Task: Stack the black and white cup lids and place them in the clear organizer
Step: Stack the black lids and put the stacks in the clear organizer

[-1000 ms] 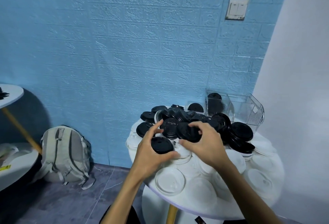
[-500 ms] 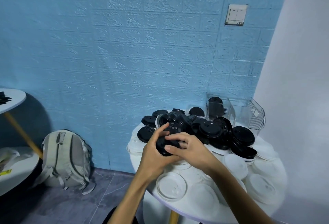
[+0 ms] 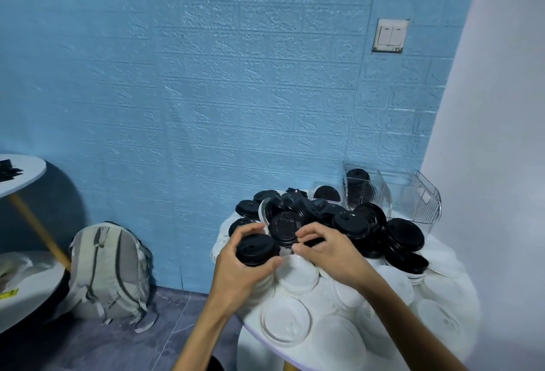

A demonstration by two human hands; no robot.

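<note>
Right now my left hand (image 3: 236, 270) has its fingers (image 3: 250, 230) curled round a short stack of black lids (image 3: 255, 251), holding it just above the near edge of the round white worktop (image 3: 265, 347). My right hand (image 3: 327, 249) reaches into the heap, its fingers pinching at the rim of another black lid (image 3: 285, 227) that leans tilted against the pile (how firm that pinch is I cannot tell, since the fingertips hide the edge). So I judge this to be the gathering step: one more lid is being taken to press onto the stack in my left hand. The next move calls for freeing that lid from its neighbours without dragging them along, then seating it squarely on top. Black lids are piled thickly across the far half of the worktop, and white lids (image 3: 298, 274) lie spread over the near half, some nested. The clear organizer (image 3: 395, 196) stands at the back right, one compartment already holding black lids, the other apparently bare. The heap lies between my hands and it, so a careless reach could knock lids off. A grey backpack (image 3: 109, 270) sits on the floor against the blue wall (image 3: 206, 75).
</note>
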